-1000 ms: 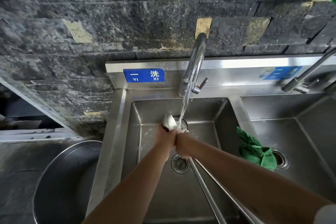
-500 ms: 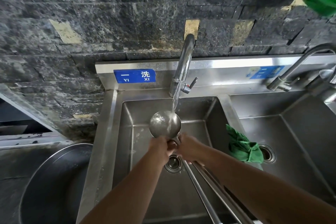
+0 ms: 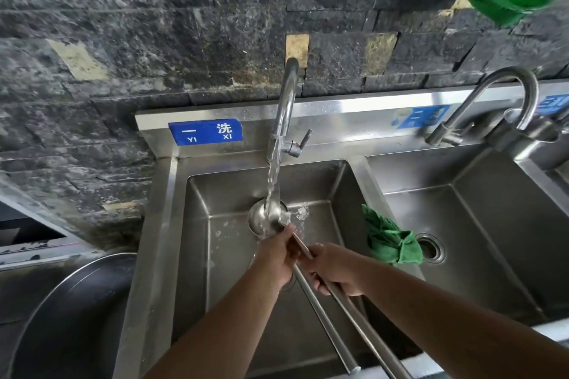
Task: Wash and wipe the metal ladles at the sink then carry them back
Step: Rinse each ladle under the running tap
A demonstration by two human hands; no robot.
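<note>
Half a second ago the ladle bowl (image 3: 267,218) faced up under the tap (image 3: 284,114); now it is tipped on edge in the stream, water splashing off its right side. The left hand (image 3: 277,255) grips the handle just below the bowl, and the right hand (image 3: 334,269) is wrapped round both long handles (image 3: 354,326) nearer. The green cloth (image 3: 389,243) stays on the sink divider (image 3: 368,181).

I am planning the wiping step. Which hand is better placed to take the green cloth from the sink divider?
Probably the right hand: the green cloth lies just beyond it on the divider, with no arm to cross. But it grips the ladle handles, so the left hand, near the ladle bowl, should hold them first.
</note>
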